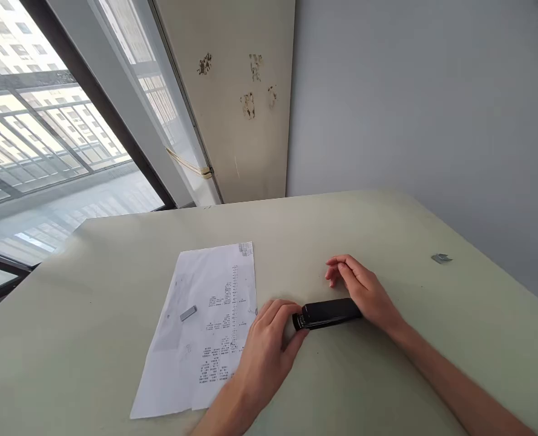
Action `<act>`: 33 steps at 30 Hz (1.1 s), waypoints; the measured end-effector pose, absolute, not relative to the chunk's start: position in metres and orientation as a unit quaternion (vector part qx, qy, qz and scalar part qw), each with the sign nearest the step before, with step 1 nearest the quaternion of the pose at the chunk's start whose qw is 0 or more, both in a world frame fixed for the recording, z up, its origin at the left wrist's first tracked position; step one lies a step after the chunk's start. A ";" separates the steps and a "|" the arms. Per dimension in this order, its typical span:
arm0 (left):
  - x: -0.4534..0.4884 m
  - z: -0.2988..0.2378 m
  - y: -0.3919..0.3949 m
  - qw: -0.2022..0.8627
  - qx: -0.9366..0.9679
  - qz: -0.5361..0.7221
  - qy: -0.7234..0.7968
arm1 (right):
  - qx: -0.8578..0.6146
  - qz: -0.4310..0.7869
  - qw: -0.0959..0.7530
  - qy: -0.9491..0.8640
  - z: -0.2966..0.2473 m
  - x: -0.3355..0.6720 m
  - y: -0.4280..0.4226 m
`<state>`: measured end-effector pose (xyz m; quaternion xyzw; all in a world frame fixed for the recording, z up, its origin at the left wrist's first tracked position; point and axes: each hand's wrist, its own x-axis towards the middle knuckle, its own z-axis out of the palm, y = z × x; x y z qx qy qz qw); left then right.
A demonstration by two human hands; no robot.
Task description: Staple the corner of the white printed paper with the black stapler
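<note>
Your left hand pinches the nose of the black stapler, lying on the table just right of the printed sheet, right hand resting loose-fingered on its tail: press that tail down so the nose can't skid.

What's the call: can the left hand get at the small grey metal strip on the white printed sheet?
Probably yes. The left hand holds the black stapler by the white printed sheet; the small grey metal strip lies uncovered on it, nothing between.
</note>
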<state>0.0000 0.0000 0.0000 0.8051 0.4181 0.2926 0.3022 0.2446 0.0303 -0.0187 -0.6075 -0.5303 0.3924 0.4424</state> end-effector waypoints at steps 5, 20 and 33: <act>-0.001 0.000 0.000 0.300 0.807 0.287 0.420 | -0.602 0.389 0.453 -0.530 -0.012 0.242 0.028; -0.002 -0.003 0.003 0.240 0.833 0.289 0.406 | -0.497 0.411 0.361 -0.673 0.000 0.239 0.018; -0.034 0.017 0.000 0.165 0.875 0.227 0.395 | -0.531 0.372 0.320 -0.691 0.000 0.239 0.019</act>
